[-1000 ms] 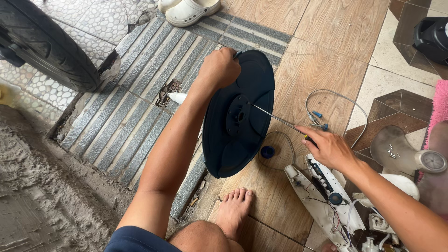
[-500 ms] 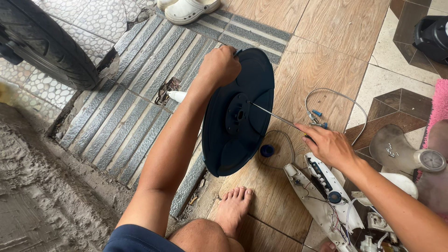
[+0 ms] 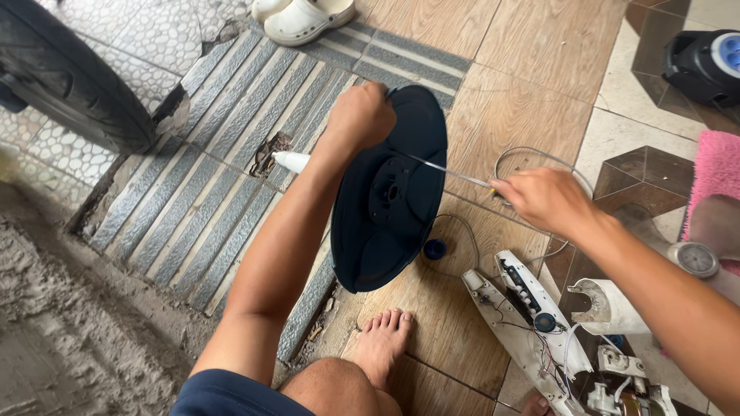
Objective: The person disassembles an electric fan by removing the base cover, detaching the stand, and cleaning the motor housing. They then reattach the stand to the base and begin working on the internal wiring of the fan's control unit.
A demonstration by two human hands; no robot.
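Note:
My left hand (image 3: 361,114) grips the top rim of a dark blue round fan base (image 3: 389,192) and holds it on edge on the wood-look floor. Its underside, with a round hub in the middle, faces right. My right hand (image 3: 542,199) holds the handle of a long thin screwdriver (image 3: 451,172). The metal shaft runs left from that hand to the upper part of the base, above the hub.
An opened white fan housing (image 3: 524,308) with wires and loose white parts lies at lower right. A grey cable (image 3: 539,154), a small blue cap (image 3: 435,249), white clogs (image 3: 304,19), a black tyre (image 3: 65,73), a pink mat (image 3: 717,173) and my bare foot (image 3: 383,339) surround the spot.
My right hand has lifted up and away from the white housing. The screwdriver tip has moved from beside the hub to higher on the base. The left hand keeps its grip.

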